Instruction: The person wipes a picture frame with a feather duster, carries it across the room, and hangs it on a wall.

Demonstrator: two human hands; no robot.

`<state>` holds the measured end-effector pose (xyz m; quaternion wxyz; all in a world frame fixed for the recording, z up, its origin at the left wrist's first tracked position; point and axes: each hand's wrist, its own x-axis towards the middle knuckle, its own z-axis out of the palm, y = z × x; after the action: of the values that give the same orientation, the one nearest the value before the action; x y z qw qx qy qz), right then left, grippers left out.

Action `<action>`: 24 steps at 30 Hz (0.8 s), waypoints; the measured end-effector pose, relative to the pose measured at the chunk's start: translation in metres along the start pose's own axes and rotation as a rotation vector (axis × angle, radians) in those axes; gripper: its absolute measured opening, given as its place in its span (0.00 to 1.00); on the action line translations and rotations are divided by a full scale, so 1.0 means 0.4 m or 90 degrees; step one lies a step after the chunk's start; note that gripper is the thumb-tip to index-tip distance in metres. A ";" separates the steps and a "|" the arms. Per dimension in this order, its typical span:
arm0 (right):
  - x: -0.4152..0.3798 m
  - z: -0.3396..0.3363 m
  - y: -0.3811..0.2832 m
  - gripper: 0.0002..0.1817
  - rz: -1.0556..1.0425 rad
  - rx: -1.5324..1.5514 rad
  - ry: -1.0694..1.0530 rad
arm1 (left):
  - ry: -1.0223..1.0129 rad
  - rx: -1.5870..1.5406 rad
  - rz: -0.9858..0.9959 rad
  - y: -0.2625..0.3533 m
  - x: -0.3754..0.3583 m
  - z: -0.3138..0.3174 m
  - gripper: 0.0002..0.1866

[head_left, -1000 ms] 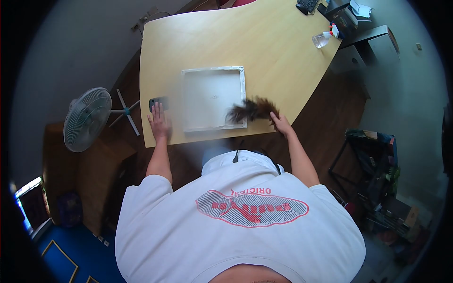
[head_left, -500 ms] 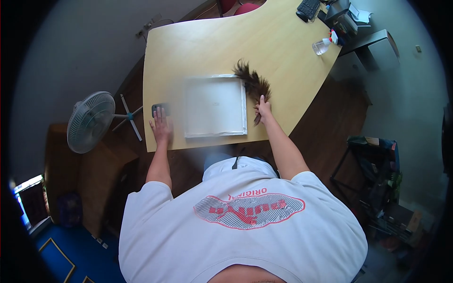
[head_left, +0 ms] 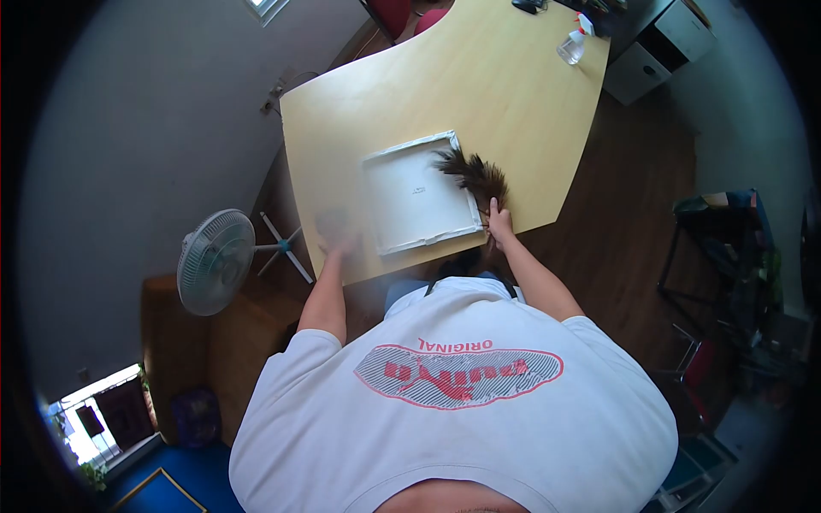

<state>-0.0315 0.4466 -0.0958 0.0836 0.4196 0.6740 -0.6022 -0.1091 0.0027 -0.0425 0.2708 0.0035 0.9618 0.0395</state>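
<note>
My right hand (head_left: 499,224) is closed around the handle end of a brown feather duster (head_left: 481,178). The duster's feathers reach over the right rim of a white square frame (head_left: 425,243), which looks like the back of a stretched canvas, lying on the desk with small print in its middle. To the left of the frame, my left hand (head_left: 337,246) is at a dark, phone-like object (head_left: 335,222). A smudge on the lens blurs its fingers, so I cannot make out whether they grip it.
The pale wooden desk (head_left: 385,94) has a curved far edge. A spray bottle (head_left: 571,49) and a computer mouse (head_left: 528,6) stand at its far right. A fan (head_left: 216,261) is left of the desk, near a brown sofa (head_left: 167,342). A white cabinet (head_left: 637,73) stands at right.
The camera view has turned, so the desk and frame look tilted. The feather duster now lies further over the frame's right side. My left hand remains by the dark object.
</note>
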 end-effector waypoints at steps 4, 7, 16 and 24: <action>-0.114 -0.019 0.017 0.28 0.006 0.038 0.003 | -0.023 -0.009 0.046 0.003 -0.024 -0.009 0.48; -0.193 -0.020 0.028 0.28 0.028 0.014 0.015 | -0.049 -0.006 0.068 -0.002 -0.045 -0.012 0.49; -0.310 0.136 0.140 0.26 -0.014 0.149 0.259 | -0.045 -0.015 0.251 -0.165 -0.026 0.031 0.55; -0.409 0.196 0.195 0.28 -0.027 0.255 0.151 | 0.005 0.079 0.345 -0.246 -0.002 0.071 0.57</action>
<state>0.0934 0.2952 -0.0732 -0.0938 0.4814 0.5546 -0.6722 -0.0923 -0.0931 -0.0741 0.2459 0.2770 0.9274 0.0518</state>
